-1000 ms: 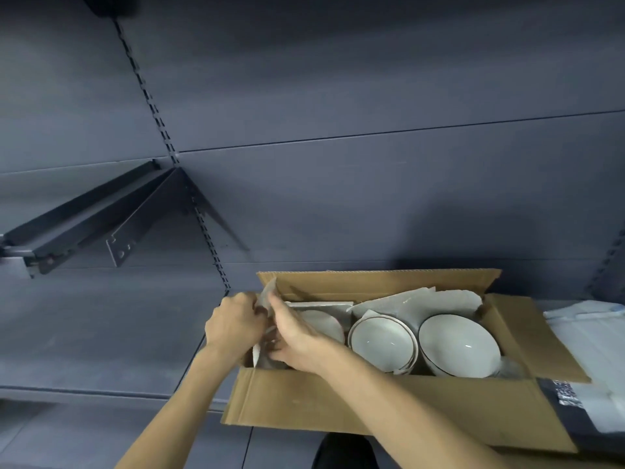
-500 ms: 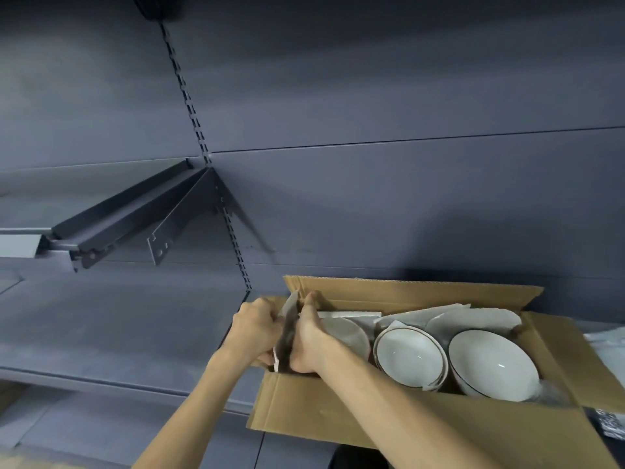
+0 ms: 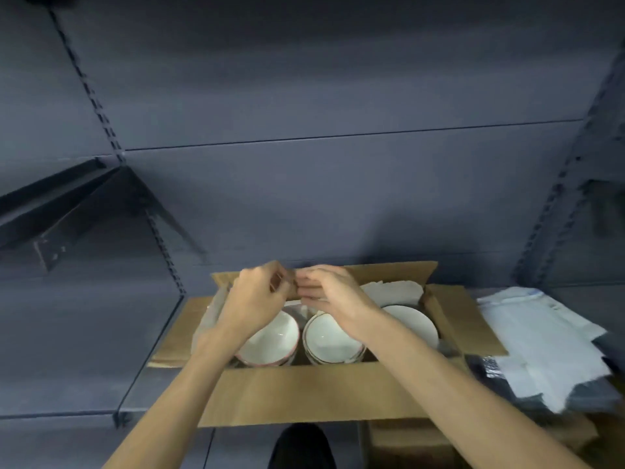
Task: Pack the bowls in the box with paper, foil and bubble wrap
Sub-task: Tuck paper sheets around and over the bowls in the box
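Three white bowls are being kept side by side in the open cardboard box (image 3: 304,390): the left bowl (image 3: 270,340) with a reddish rim, the middle bowl (image 3: 329,336), and the right bowl (image 3: 414,323), partly hidden behind the right forearm. Folded white paper (image 3: 392,287) is lying along the far wall of the box.

Both hands are being held together above the far edge, over the gap between the left and middle bowls. The left hand (image 3: 257,299) is curled, and the right hand (image 3: 333,292) has its fingertips bent toward it; something small or thin appears to be pinched between them, but through the blur what it is, or whether anything is truly gripped, cannot be told.

If a divider sheet is being worked in, it is best guided straight down between the bowl walls, so that the rims are being kept from touching. The padding should be eased, not forced, since the bowls are sitting tightly and a sideways push could knock one rim against the next.

The box is being supported on a dark grey metal shelf (image 3: 84,350), backed by grey panels with slotted uprights. An angled shelf bracket (image 3: 77,211) is hanging at the left. A pile of pale wrapping sheets (image 3: 541,343) is lying just right of the box.
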